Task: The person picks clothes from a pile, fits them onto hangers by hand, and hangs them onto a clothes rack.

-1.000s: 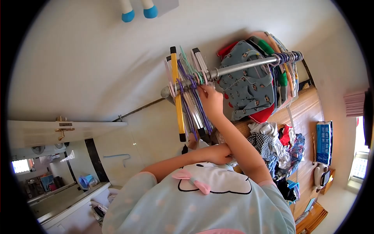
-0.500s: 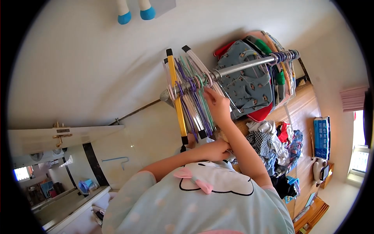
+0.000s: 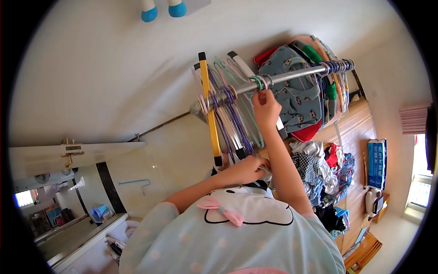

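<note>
My right hand (image 3: 267,108) is raised to the metal rail, its fingers pinched around the hooks of mint-green hangers (image 3: 251,107) that still sit over the rail. Lower down, near my chest, my left hand (image 3: 252,170) is closed on a piece of whitish cloth (image 3: 265,174), mostly hidden by the fingers. To the left of my right hand hang purple hangers (image 3: 232,102) and a yellow hanger with black ends (image 3: 210,109). A white hanger with a black tip (image 3: 242,64) stands just behind the hand.
The metal rail (image 3: 296,74) runs up to the right, carrying a grey-blue patterned garment (image 3: 296,102) and several other clothes. Below lies a heap of clothes (image 3: 326,171) on a wooden surface (image 3: 353,137). A blue package (image 3: 377,163) stands beyond. At left is a door handle (image 3: 70,158).
My right hand has slid the mint-green hangers rightward along the rail, apart from the purple ones. My left hand has shifted slightly up and left.
</note>
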A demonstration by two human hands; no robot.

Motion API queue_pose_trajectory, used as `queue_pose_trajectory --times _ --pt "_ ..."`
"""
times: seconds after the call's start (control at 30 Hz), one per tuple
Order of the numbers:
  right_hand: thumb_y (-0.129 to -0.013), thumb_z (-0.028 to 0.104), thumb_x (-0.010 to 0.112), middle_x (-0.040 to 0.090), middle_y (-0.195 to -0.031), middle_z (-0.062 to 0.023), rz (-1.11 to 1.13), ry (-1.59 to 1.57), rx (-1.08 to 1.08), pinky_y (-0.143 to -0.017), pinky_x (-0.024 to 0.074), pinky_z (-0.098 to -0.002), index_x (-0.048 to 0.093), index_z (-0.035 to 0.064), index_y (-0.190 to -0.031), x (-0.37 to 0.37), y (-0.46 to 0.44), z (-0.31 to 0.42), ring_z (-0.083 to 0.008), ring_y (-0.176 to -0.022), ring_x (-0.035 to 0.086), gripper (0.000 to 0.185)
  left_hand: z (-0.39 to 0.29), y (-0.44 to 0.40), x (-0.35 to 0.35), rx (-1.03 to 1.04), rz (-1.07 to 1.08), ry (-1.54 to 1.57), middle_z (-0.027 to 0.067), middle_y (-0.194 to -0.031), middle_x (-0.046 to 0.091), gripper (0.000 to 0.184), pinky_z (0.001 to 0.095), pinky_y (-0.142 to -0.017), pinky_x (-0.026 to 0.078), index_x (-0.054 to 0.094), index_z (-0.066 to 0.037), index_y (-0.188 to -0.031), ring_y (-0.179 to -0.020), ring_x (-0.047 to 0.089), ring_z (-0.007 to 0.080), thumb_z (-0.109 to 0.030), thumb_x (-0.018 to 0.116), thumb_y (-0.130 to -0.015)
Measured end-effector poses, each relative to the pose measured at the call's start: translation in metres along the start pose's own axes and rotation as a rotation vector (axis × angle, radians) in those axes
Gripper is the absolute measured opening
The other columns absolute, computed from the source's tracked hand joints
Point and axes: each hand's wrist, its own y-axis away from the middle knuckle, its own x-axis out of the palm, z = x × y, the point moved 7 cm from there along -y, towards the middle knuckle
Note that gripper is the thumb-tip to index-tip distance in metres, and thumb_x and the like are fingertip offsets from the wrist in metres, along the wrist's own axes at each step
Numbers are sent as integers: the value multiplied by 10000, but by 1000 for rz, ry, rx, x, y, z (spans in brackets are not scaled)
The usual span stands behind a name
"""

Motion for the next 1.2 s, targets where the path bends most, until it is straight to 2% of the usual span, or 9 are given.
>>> queue_pose_trajectory --times 0.13,0.2,0.33,0.43,0.53,0.63,0.73,0.97,1.2 --pt "-831 182 694 643 -664 -100 -78 8 46 -553 501 -342 564 57 -906 -16 -6 -2 -268 -610 659 195 1 2 -21 -135 -96 25 148 -859 681 297 328 -742 520 632 -16 -1055 -740 656 239 -31 492 -794" --pt "-842 168 687 642 -702 -103 162 122 -82 -589 513 -350 523 55 -949 -4 5 19 -287 -653 664 226 4 4 -31 -123 -213 144 70 -795 663 270 281 -680 515 636 -13 -1020 -686 596 114 -23 495 -790" --pt "-844 108 678 644 -724 -114 249 -168 -308 -640 526 -360 505 46 -947 30 21 42 -301 -694 672 210 9 1 -43 62 -372 141 72 -853 674 254 267 -540 500 629 29 -996 -669 600 103 -6 481 -793" --pt "-840 41 665 668 -795 -123 205 -282 -199 -689 536 -360 491 41 -969 32 21 36 -303 -776 691 216 5 7 -48 -177 -320 236 66 -869 673 251 253 -457 467 635 19 -987 -668 600 98 -3 475 -795" --pt "-830 21 670 689 -840 -127 205 -283 -64 -710 542 -328 533 26 -979 29 23 28 -277 -830 704 202 11 5 -47 -65 -351 244 54 -855 664 245 250 -398 432 635 1 -980 -641 591 91 -20 464 -805" --pt "-830 25 673 700 -852 -131 164 -281 -124 -718 542 -293 600 13 -968 15 17 28 -229 -841 711 157 13 9 -49 -183 -341 238 50 -861 656 247 244 -441 450 633 -11 -978 -654 581 81 -15 456 -804" --pt "-855 23 657 711 -824 -76 153 -264 -6 -707 520 -227 675 4 -997 -1 8 30 -106 -796 681 145 20 7 -55 -77 -402 275 37 -850 643 285 244 -508 461 616 -29 -1034 -685 575 82 8 457 -801" --pt "-848 23 658 681 -730 -85 -46 -308 -70 -593 498 -223 665 -18 -921 -31 -26 51 -96 -624 645 85 17 5 -62 -67 -395 242 8 -815 590 407 230 -644 449 538 -95 -1221 -714 553 84 11 485 -832" --pt "-846 35 667 676 -756 -86 14 -93 24 -634 510 -229 667 -15 -927 -86 27 24 -106 -664 657 95 23 1 -51 -132 -347 215 55 -852 637 227 269 -684 484 607 -51 -1022 -754 603 126 -26 538 -808"
